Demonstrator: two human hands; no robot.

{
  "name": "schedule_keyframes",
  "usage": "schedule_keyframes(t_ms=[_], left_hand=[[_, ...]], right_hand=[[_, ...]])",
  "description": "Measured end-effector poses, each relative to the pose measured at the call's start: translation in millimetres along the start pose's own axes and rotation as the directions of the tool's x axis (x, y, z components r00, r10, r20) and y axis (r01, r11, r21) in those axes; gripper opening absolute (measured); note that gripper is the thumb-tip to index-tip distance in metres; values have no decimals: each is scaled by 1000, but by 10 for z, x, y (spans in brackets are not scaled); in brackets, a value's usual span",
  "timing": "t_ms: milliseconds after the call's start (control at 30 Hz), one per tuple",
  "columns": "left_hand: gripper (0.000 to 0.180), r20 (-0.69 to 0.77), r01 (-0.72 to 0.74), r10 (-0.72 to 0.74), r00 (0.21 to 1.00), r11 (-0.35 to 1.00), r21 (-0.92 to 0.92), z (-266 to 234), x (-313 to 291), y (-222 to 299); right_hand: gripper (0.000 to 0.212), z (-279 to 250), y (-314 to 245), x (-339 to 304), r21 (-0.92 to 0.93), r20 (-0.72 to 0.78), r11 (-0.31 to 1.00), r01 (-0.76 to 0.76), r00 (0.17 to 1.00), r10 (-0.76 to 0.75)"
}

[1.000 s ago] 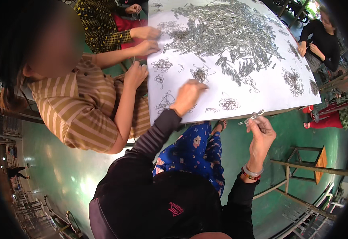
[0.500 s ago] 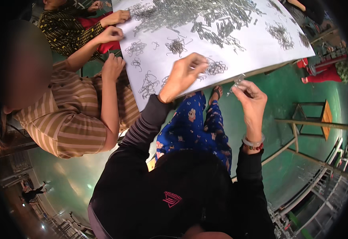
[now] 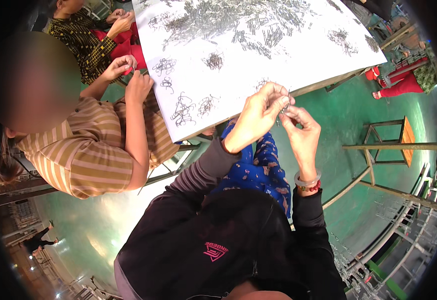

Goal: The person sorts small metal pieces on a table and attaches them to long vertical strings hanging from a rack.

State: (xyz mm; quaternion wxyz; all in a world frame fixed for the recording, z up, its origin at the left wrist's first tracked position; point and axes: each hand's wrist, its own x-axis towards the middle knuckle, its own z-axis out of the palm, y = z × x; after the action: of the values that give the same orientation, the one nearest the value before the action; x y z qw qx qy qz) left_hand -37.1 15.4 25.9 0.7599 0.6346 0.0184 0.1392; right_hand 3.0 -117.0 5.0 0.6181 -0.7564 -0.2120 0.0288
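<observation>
My left hand [image 3: 262,111] and my right hand [image 3: 303,131] meet just off the near edge of the white table [image 3: 178,131], fingertips almost touching. Both are closed in a pinch. Between them is a small shiny metal piece [image 3: 285,107], held by the right fingers; a thin dark wire sticks up by the left fingertips. Their exact shapes are mostly hidden by the fingers. Behind my left hand lies a partly covered pile of bent wire hooks [image 3: 261,83]. More hooks lie in a loose pile [image 3: 207,105] and a larger pile [image 3: 183,109] to the left.
A wide heap of narrow metal clips [image 3: 251,37] covers the table's far part, with several small wire piles around it. At the left, a person in a striped shirt [image 3: 98,162] sits close, hands at the table edge; another person [image 3: 86,37] sits beyond. A stool [image 3: 407,141] stands right.
My left hand has moved right and slightly down, away from the wire hooks, to meet my right hand. The right hand has shifted slightly left. The seated people's hands have moved too.
</observation>
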Motion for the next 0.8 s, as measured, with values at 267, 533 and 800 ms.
schedule_keyframes(t_ms=[267, 533, 800], left_hand=[[6, -45, 24, -22, 999, 998, 52, 19, -23, -48], [7, -83, 83, -69, 994, 979, 187, -48, -22, -32], [9, -75, 8, 6, 997, 982, 189, -35, -26, -153]], right_hand=[[23, -236, 490, 972, -57, -36, 989, -136, 990, 134], [9, 312, 1368, 1938, -754, 194, 554, 353, 925, -325], [17, -87, 338, 1072, 284, 267, 887, -363, 919, 291]])
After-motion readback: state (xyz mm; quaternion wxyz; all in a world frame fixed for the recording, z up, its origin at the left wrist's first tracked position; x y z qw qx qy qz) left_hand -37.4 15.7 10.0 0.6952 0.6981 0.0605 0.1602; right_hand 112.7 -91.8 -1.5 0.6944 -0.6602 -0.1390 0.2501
